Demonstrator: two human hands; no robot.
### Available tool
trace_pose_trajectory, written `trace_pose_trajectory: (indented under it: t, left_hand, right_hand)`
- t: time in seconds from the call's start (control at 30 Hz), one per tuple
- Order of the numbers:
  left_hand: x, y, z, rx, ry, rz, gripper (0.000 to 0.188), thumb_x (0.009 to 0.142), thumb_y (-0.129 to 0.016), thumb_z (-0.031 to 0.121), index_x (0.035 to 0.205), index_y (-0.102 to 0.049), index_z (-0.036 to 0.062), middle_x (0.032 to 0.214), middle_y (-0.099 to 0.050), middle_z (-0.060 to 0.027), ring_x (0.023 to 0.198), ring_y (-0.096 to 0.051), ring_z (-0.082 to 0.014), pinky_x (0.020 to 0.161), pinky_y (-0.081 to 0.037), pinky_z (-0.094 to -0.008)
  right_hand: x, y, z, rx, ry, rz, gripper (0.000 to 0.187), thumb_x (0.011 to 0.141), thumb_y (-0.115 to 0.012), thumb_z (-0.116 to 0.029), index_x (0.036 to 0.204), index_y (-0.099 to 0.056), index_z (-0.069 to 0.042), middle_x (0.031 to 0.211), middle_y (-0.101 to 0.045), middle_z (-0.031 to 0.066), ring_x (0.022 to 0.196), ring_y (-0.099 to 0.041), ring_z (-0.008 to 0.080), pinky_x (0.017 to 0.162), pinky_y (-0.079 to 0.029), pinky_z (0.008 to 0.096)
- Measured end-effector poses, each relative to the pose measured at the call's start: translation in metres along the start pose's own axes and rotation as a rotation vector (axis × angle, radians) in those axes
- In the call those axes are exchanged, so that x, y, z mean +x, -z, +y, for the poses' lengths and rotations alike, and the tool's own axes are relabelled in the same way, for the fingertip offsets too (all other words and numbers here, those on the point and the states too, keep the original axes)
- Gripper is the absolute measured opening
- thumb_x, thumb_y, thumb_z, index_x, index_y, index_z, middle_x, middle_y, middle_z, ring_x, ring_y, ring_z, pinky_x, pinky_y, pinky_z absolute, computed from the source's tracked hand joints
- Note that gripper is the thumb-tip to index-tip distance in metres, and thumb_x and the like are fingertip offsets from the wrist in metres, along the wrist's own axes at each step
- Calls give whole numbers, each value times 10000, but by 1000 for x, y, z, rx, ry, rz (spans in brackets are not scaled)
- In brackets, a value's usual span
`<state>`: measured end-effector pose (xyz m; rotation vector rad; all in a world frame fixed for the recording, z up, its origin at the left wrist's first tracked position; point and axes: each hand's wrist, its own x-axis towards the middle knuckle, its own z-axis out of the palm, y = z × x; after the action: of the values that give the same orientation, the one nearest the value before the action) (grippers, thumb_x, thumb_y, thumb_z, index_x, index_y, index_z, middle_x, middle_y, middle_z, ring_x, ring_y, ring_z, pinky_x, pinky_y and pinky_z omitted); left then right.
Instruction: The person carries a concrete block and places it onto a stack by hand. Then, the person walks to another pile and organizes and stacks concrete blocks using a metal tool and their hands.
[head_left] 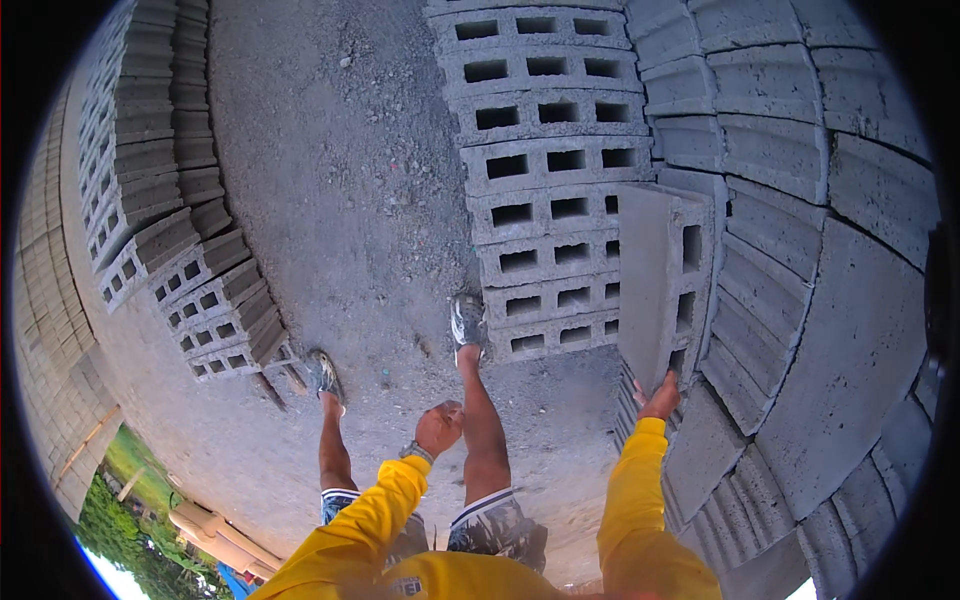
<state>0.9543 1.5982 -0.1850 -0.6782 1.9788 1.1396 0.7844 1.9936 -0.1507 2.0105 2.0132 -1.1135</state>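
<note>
My right hand (660, 398) grips the near end of a grey hollow concrete block (648, 275), its fingers at the hole nearest me. The block is tilted, one smooth side facing left and its holed face turned right. It overlaps the right end of a row of similar hollow blocks (540, 210) and lies against the tall stack on the right. My left hand (438, 428), a watch on its wrist, hangs in front of my leg with fingers curled in. Nothing shows in it.
A high wall of stacked blocks (770, 270) rises close on my right. Further stacks (150, 150) line the far left. Between them runs a gritty grey floor (330, 150), with my two shoes (467, 322) on it. Short sticks (270, 391) poke from under the left stack.
</note>
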Motion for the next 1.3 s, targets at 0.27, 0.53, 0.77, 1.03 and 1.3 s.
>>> trace_pose_trajectory:
  t: [0.27,0.53,0.77,1.03,1.3]
  left_hand:
    - [-23,4,-48,17,145,-16,238,857,-599,296,968,-706,114,884,-688,-211,859,-666,-404,769,-545,-458]
    - [-8,57,-80,113,97,45,220,860,-593,275,951,-705,109,876,-690,-199,836,-667,-406,721,-551,-461]
    - [-24,64,-104,-46,48,25,228,883,-574,242,945,-694,58,894,-690,-202,847,-666,-398,723,-548,-408]
    - [-83,111,-198,-489,213,155,213,892,-603,161,990,-690,-7,924,-722,-155,887,-701,-261,788,-533,-324]
    - [-99,277,-354,-431,389,899,255,912,-599,186,1036,-677,-22,934,-716,-172,884,-695,-286,807,-527,-353]
  right_hand:
    - [5,-1,5,57,-105,16,654,879,-556,-450,1353,-446,-14,1310,-517,137,973,-623,324,678,-543,453]
    - [-3,-2,-2,144,-104,10,650,879,-585,-410,1357,-423,1,1368,-450,145,1105,-542,346,783,-571,477]
    - [2,-6,0,218,-99,-49,628,887,-592,-407,1403,-399,-107,1430,-362,122,1185,-445,383,808,-556,535]
    - [-80,-10,41,208,-77,-66,912,816,-579,-702,1453,-354,-90,1371,-470,182,1118,-569,325,950,-436,496]
    - [-254,-148,218,-1032,444,-713,539,887,-633,-494,1133,-647,-15,935,-697,96,773,-670,200,651,-513,296]
